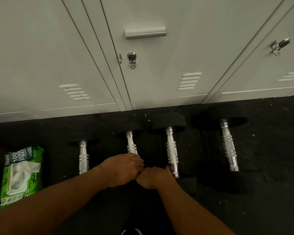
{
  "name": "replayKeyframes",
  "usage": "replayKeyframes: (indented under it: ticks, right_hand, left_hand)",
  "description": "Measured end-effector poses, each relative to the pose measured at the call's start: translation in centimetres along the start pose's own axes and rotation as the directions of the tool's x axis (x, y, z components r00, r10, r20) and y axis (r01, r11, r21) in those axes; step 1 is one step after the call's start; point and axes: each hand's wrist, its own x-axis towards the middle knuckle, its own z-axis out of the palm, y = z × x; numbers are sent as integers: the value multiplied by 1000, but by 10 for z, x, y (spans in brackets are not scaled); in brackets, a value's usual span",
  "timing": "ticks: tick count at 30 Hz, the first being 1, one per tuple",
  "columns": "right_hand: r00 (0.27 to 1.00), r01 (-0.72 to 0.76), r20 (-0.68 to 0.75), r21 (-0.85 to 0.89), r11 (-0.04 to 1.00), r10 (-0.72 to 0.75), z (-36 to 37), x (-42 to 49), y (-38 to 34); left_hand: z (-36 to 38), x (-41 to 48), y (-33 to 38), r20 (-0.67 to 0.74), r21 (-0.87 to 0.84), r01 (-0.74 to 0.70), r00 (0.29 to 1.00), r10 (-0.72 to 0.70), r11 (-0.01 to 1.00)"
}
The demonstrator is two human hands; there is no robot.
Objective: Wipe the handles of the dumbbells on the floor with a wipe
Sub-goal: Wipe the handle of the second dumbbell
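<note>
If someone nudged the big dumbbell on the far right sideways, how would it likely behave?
The far-right dumbbell with chrome handle and black heads looks the largest of the four, so probably heavy. Its heads look round, so it might roll sideways, though the black rubbery floor may slow it. Its polished chrome could be slippery.

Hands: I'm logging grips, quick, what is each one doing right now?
Left hand: grips the second dumbbell handle from the left.
Right hand: curled beside the third dumbbell handle; hold cannot be told.
</note>
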Motion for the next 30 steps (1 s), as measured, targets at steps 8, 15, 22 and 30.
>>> replayKeyframes:
  ticks: [8,15,22,30]
  right_hand:
    - [998,-39,-45,39,998,41,0,-11,-3]
    - [997,-74,-24,77,994,76,-3,-16,-4]
    - [997,-73,13,127,989,72,-9,-19,-2]
    - [998,-53,43,103,993,49,-8,-16,-1]
  left_hand:
    - [-8,4,-19,132,146,-100,988,80,984]
    - [-20,22,-44,144,369,-12,989,-45,929]
    - [-11,20,-39,128,365,115,977,-173,924]
    - [1,2,8,-61,67,-40,997,44,997]
